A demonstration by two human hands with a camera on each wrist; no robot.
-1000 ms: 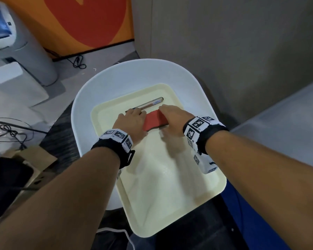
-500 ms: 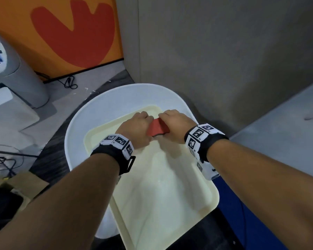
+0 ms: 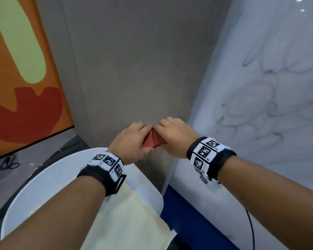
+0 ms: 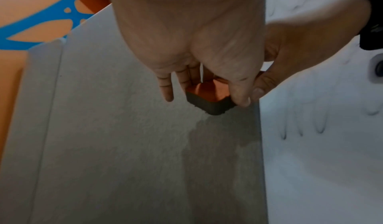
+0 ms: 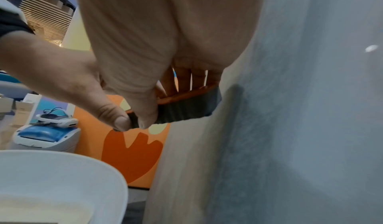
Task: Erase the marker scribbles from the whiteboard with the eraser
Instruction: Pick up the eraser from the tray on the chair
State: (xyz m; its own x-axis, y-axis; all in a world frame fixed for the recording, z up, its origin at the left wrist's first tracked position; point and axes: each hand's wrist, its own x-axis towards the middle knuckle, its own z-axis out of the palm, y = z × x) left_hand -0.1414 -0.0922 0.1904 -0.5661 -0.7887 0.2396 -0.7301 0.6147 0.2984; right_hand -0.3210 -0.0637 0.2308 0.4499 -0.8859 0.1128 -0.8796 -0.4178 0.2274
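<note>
Gripping the red eraser [image 3: 153,140] at opposite ends, the left hand [image 3: 132,144] and right hand [image 3: 175,135] hold it raised in front of the grey wall [image 3: 134,69], probably to steady it before wiping the scribbles [image 3: 257,109] on the whiteboard [image 3: 278,51] just to its right.
</note>
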